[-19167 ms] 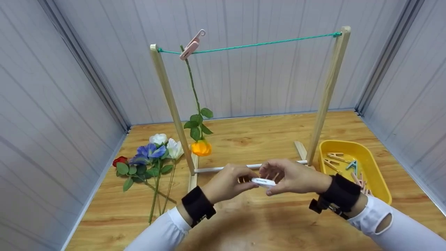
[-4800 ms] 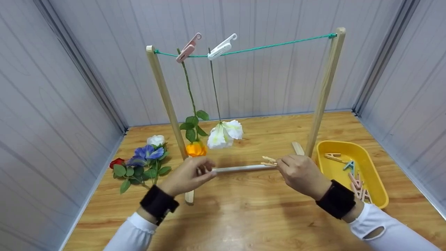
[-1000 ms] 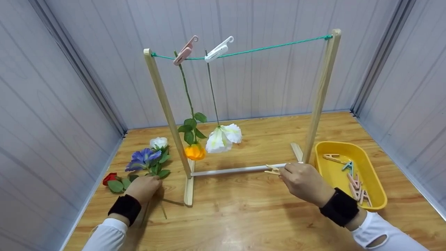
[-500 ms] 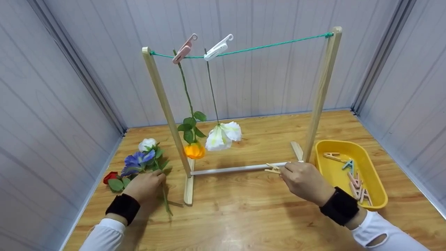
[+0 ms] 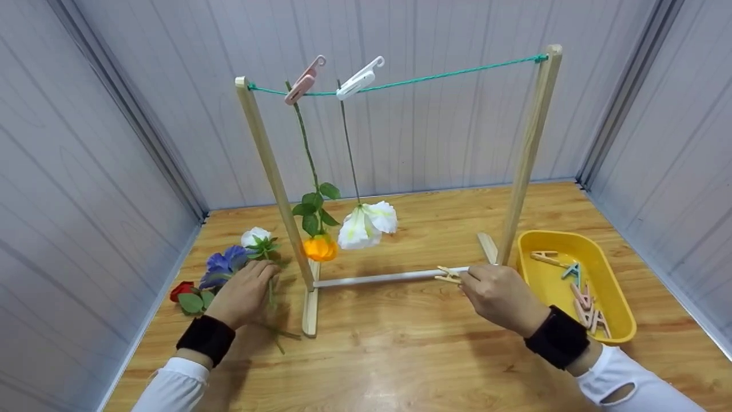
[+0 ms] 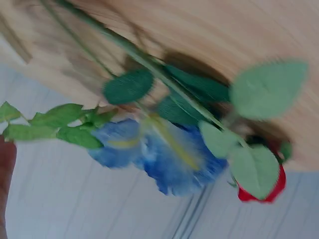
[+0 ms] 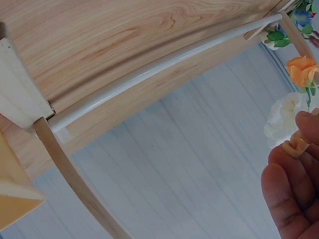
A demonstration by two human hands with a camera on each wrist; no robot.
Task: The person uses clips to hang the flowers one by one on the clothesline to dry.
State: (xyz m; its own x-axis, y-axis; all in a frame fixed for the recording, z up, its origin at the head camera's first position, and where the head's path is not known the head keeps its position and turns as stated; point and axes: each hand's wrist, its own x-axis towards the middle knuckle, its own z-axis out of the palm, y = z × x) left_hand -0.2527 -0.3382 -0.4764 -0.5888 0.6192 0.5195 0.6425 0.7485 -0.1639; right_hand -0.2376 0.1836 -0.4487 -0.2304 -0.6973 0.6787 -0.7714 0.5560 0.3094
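Note:
My left hand [image 5: 243,292] is over the flowers on the left, its fingers at the stem of a white rose [image 5: 255,236] whose green underside is turned up; the fingertips are partly hidden. Beside it lie a blue-violet flower [image 6: 159,149] and a red rose [image 6: 264,184] with green leaves. In front of the rack's white rod, my right hand [image 5: 497,297] pinches a light wooden-coloured clothespin [image 5: 449,276], its jaws pointing left. An orange rose [image 5: 320,248] and a white flower [image 5: 366,226] hang head-down from the green line, held by a pink clothespin [image 5: 301,86] and a white clothespin [image 5: 357,83].
The wooden rack has a left post [image 5: 269,166], a right post [image 5: 529,154] and a low white rod [image 5: 377,279]. To the right, a yellow tray [image 5: 620,286] holds several clothespins. Panelled walls [image 5: 446,131] stand behind and at both sides.
Since 19 seconds ago, the white flower has been clipped to the line with the white clothespin. Just now my left hand has moved slightly farther away, and the white rose has turned. The right hand stays put.

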